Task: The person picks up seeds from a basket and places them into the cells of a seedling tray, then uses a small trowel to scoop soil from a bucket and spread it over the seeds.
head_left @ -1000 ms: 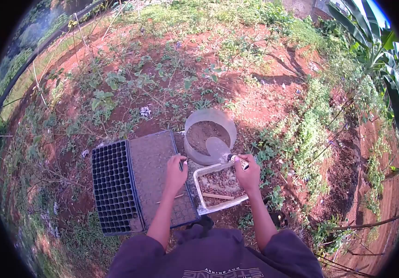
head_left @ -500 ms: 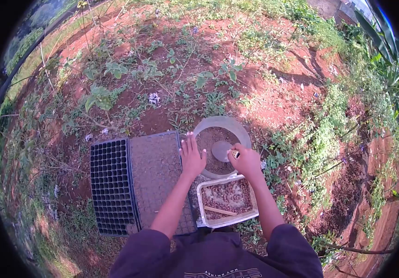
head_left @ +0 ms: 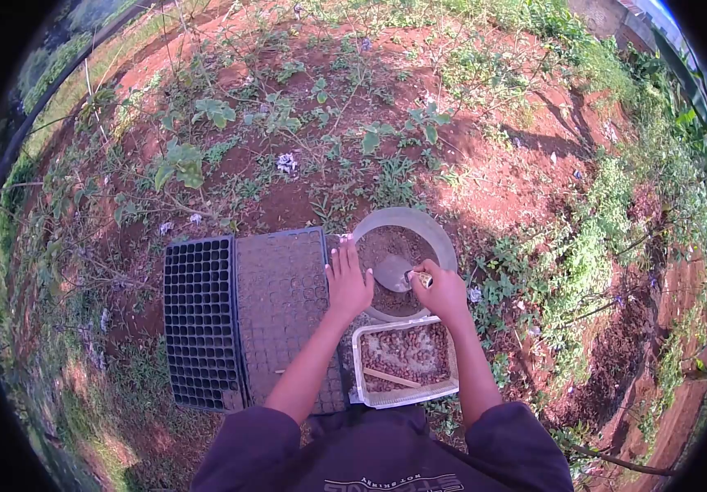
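Observation:
My right hand [head_left: 442,295] is closed round the handle of a small trowel [head_left: 392,273]. The trowel's grey blade rests over dark soil [head_left: 394,238] inside a round, pale basin [head_left: 445,248]. My left hand [head_left: 348,280] is open, palm down with fingers apart, between the basin's left rim and a seedling tray [head_left: 308,353]. Brown soil covers that tray's cells, with the grid showing through in places. Close below the basin sits a white rectangular tub [head_left: 407,401] of small reddish-brown pieces, with a flat wooden stick [head_left: 392,377] lying across them.
Left of the soil-covered tray stands a black seedling tray [head_left: 199,320] with mostly unfilled cells. Low weeds and leafy plants [head_left: 181,164] grow on the reddish ground beyond. Thicker greenery [head_left: 591,213] runs along the right side, with a branch [head_left: 624,464] low at the right.
The trowel blade has tilted and turned in the basin as my right hand shifted slightly. My left hand stays by the tray edge. The whole view has moved a little.

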The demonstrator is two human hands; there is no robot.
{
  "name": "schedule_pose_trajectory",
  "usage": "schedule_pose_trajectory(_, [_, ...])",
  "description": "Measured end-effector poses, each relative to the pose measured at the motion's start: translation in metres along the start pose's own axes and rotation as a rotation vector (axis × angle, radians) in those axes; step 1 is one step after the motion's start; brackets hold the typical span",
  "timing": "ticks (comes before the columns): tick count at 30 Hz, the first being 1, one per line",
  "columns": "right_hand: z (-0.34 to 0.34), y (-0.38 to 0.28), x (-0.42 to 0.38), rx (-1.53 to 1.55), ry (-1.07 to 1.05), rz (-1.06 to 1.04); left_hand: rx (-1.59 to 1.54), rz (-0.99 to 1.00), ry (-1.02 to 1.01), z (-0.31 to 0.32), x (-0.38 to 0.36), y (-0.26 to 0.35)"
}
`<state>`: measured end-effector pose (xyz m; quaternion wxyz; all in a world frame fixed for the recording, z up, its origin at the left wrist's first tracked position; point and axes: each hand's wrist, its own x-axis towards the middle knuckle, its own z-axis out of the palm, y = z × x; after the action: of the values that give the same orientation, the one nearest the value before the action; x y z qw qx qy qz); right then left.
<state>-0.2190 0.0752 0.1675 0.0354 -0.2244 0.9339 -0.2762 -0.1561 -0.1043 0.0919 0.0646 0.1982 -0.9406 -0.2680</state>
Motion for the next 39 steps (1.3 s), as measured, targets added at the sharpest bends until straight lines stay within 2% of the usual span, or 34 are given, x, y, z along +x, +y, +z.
schedule_pose_trajectory(6, [0.032,0.015,0.007,0.158,0.066,0.025,-0.001,-0.021,-0.003,-0.001,0.001,0.004])
schedule_pose_trajectory(10, [0.015,0.005,0.002,0.162,0.080,0.094,0.012,-0.029,-0.022,-0.001,0.001,0.005])
schedule_pose_trajectory(12, [0.000,0.001,0.001,0.405,-0.082,0.390,0.007,-0.039,-0.028,-0.002,0.001,0.006])
schedule_pose_trajectory(16, [0.000,0.008,-0.009,0.464,-0.107,0.410,0.000,-0.049,-0.046,-0.003,0.000,0.007])
schedule_pose_trajectory(18, [0.010,0.014,-0.015,0.132,0.025,0.072,0.003,-0.049,-0.045,-0.002,0.001,0.008])
schedule_pose_trajectory(19, [0.012,0.013,-0.017,0.131,0.025,0.072,0.006,-0.051,-0.043,-0.002,0.000,0.008])
schedule_pose_trajectory(21, [0.015,0.010,-0.018,0.015,0.088,-0.131,0.006,-0.050,-0.044,-0.003,0.000,0.008])
schedule_pose_trajectory(22, [0.014,0.008,-0.018,-0.021,0.084,-0.164,0.006,-0.048,-0.047,-0.003,-0.001,0.008])
schedule_pose_trajectory(28, [-0.013,0.005,-0.026,-0.122,0.028,-0.278,-0.012,-0.049,-0.049,-0.002,-0.001,0.008])
schedule_pose_trajectory(34, [-0.034,-0.005,-0.023,-0.183,-0.006,-0.255,-0.020,-0.050,-0.050,-0.006,-0.002,0.010])
schedule_pose_trajectory(39, [0.000,0.001,0.005,-0.216,-0.045,-0.161,0.007,-0.050,-0.018,0.000,0.000,0.007])
